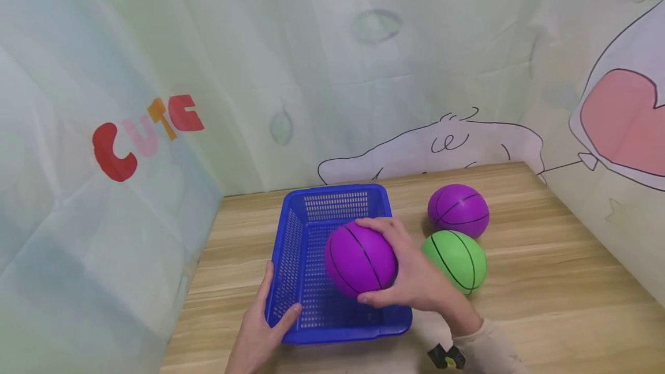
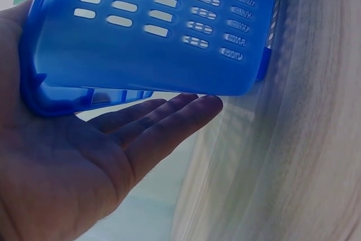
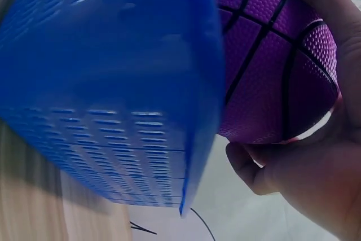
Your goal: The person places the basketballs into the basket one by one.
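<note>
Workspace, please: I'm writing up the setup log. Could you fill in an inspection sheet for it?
Surface: wood-grain table.
Job's things: purple ball held above blue basket; second purple ball and green ball on the table, right of the basket.
Clutter: black object by the right sleeve, identity unclear.
Grips: left grip touches the basket's near-left corner, thumb over the rim; right grip holds the first purple ball.
Cables: nothing seen.
Surroundings: printed cloth, with "CUTE" lettering at left.
</note>
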Motion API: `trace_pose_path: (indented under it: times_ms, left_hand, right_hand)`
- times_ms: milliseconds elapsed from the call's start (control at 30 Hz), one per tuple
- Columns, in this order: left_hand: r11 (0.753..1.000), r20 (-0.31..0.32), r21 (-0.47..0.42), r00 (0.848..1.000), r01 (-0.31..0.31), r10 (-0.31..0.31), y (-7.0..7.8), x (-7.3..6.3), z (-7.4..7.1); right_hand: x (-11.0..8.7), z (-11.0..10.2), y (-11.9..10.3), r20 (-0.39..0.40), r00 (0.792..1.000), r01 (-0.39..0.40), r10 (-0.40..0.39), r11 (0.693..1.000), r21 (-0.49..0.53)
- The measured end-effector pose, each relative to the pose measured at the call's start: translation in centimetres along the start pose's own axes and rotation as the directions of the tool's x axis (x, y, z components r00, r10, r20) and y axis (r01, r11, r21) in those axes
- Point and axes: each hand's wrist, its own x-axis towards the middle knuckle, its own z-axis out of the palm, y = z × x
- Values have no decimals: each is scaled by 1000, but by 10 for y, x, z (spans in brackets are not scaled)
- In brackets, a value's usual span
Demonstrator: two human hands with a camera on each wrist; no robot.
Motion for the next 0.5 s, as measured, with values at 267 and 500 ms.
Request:
trace_pose_path:
  times_ms: [267, 500]
  left_hand:
    - [1000, 0, 15, 1000, 12, -12, 2, 1, 1]
    - [1000, 1, 20, 1000, -1, 1, 2, 2, 1]
  right_hand:
    - [-5, 11, 6, 87, 995, -37, 43, 997, -70]
    - [-6, 20, 11, 93, 996, 20, 6, 960, -279]
